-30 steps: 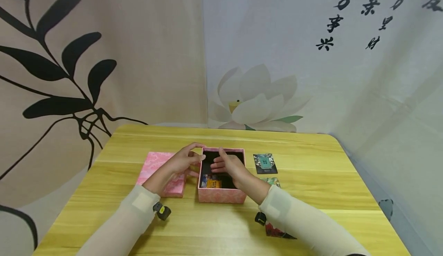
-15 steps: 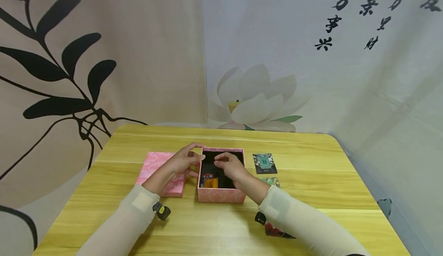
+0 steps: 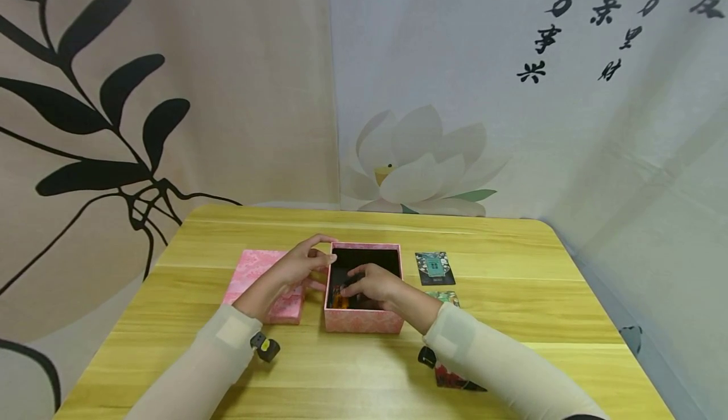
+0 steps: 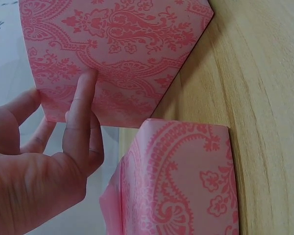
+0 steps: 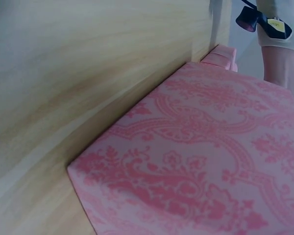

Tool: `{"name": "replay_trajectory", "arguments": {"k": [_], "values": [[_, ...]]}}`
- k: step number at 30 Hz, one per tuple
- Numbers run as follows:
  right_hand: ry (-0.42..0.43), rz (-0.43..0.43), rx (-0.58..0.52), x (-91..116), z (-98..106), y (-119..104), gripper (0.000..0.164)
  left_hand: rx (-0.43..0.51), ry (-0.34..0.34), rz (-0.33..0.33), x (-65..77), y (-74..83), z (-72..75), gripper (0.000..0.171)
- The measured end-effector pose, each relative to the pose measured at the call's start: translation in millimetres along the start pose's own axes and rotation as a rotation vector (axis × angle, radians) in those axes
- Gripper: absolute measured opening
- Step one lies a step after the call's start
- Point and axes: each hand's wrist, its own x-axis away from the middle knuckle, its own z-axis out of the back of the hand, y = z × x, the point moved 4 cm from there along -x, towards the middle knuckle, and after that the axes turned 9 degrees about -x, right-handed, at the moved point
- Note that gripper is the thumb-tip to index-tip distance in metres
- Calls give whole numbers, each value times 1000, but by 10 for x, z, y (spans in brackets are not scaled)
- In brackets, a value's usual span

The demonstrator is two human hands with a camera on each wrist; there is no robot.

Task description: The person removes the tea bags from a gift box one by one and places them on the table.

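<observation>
A pink patterned open box [image 3: 364, 321] with a black inside stands at the middle of the table. My left hand [image 3: 301, 263] is at its left side, thumb at the rim. In the left wrist view one finger [image 4: 80, 115] lies against the outer wall. My right hand [image 3: 376, 284] reaches down inside, its fingertips right at a small orange printed piece [image 3: 340, 300] in the near left corner. The hand covers part of that piece, and I cannot tell whether it pinches it. The right wrist view shows the box's outer wall [image 5: 186, 147] but no right fingers.
A pink patterned lid [image 3: 256, 265] lies left of the box, partly behind my left forearm. On the right are a dark flowered card [image 3: 435, 268], a green printed card [image 3: 446, 296] and a red-and-black piece [image 3: 452, 379], the last two partly covered by my right arm.
My right hand has gone from open above the box, through curled fingers, down to the orange piece, which shifted slightly and is now partly covered. My left hand stays on the box.
</observation>
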Motion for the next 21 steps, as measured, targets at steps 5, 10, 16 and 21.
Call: {"name": "replay_trajectory", "arguments": {"k": [5, 10, 16, 21], "values": [[-26, -5, 12, -9, -10, 20, 30, 4, 6, 0, 4, -2, -8, 50], [-19, -7, -21, -10, 4, 33, 27, 13, 0, -2, 8, -1, -16, 50], [-11, 7, -116, -8, 31, 26, 36, 5, 17, 15, -4, -1, -10, 49], [-17, 30, -250, -8, 34, 7, 43, -5, 9, 9, -13, 0, 1, 50]]}}
